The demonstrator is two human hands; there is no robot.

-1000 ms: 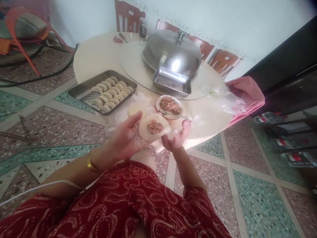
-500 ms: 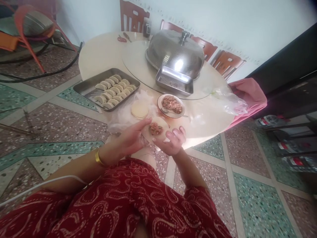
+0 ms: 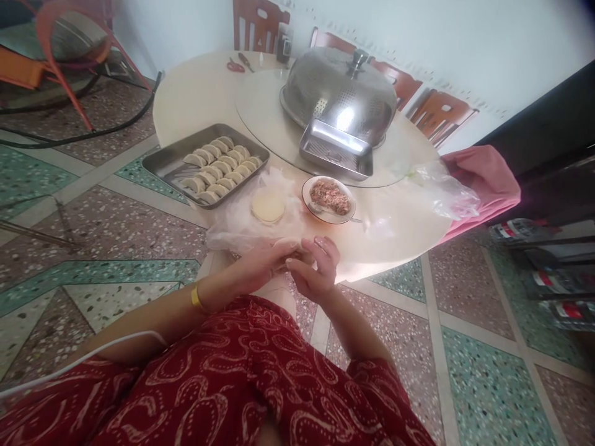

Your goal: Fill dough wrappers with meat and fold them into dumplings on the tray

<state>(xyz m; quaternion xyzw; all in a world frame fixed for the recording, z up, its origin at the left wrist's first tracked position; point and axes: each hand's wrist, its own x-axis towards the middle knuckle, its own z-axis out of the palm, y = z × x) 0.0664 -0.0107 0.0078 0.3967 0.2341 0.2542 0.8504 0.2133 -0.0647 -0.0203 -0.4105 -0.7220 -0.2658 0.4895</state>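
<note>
The dumpling [image 3: 294, 253] is almost hidden: only a pale edge of dough shows between the two hands, at the near edge of the desk [image 3: 204, 99]. The left hand [image 3: 260, 266] and the right hand [image 3: 316, 269] meet around it, and the grip of both is closed on the dumpling, fingers curled together.

Just behind the hands lies a crumpled plastic sheet [image 3: 232, 226] with a stack of round wrappers [image 3: 268, 206] on it. To the right of the stack stands a small plate of minced filling [image 3: 329, 198]. Further left, a metal tray [image 3: 160, 164] carries rows of folded dumplings [image 3: 218, 168]. Behind the plate sits a small steel pan [image 3: 335, 150], and behind it a perforated steel dome cover [image 3: 341, 93]. Nothing stands between the hands and the plate.
</note>
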